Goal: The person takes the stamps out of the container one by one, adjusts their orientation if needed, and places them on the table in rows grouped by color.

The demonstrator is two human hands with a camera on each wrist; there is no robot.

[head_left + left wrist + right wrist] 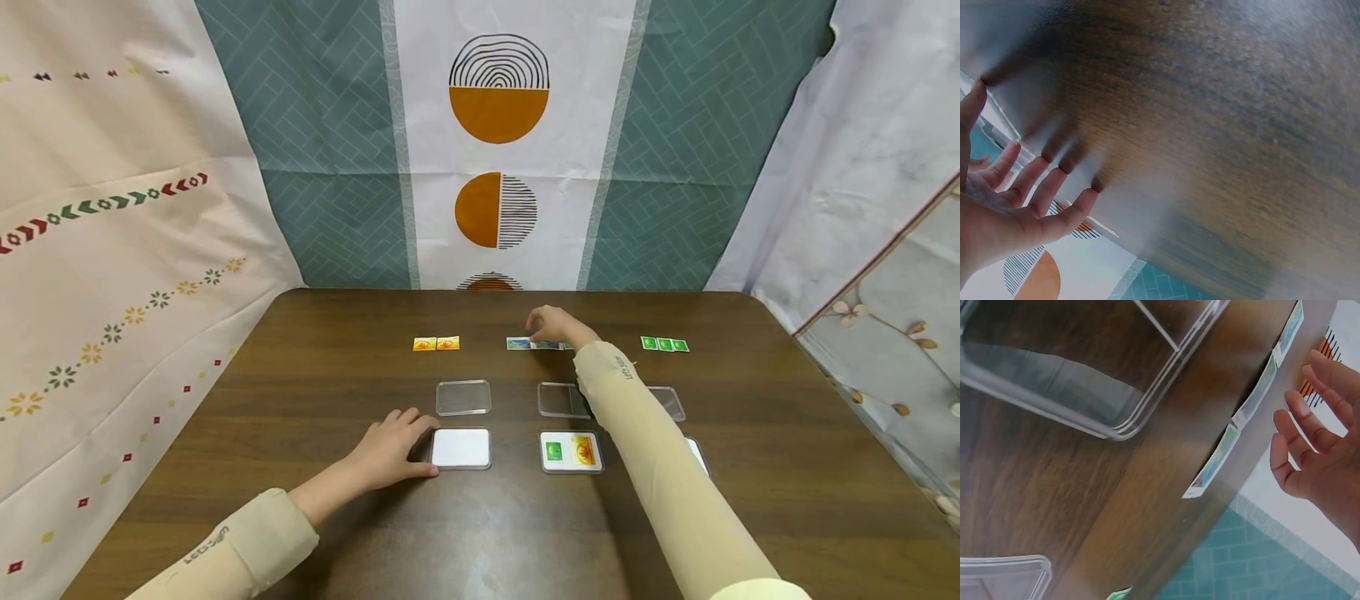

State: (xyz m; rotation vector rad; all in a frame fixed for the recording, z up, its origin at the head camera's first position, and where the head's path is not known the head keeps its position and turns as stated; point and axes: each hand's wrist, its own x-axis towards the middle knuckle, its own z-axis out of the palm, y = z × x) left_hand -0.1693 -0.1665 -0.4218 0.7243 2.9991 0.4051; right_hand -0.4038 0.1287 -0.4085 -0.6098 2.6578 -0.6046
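Observation:
My left hand (pixel 387 450) lies spread at the left side of a shallow clear case with a white insert (pixel 461 448), its thumb and fingertips right at the rim. In the left wrist view its fingers (pixel 1032 181) fan out along the tabletop. Far back, my right hand (pixel 557 323) hovers over a row of small blue stamp-like pieces (pixel 517 343). Seen from the right wrist, that hand's fingers (pixel 1300 425) are loosely bent with nothing between them, beside the row of blue pieces (pixel 1213 462). The right forearm hides part of the row.
A middle case (pixel 551 463) holds one green and one orange piece on white. Another case (pixel 699 457) is partly behind the right sleeve. Clear lids (pixel 462 398) lie behind the cases. Two orange pieces (pixel 436 343) and several green pieces (pixel 664 344) flank the blue ones.

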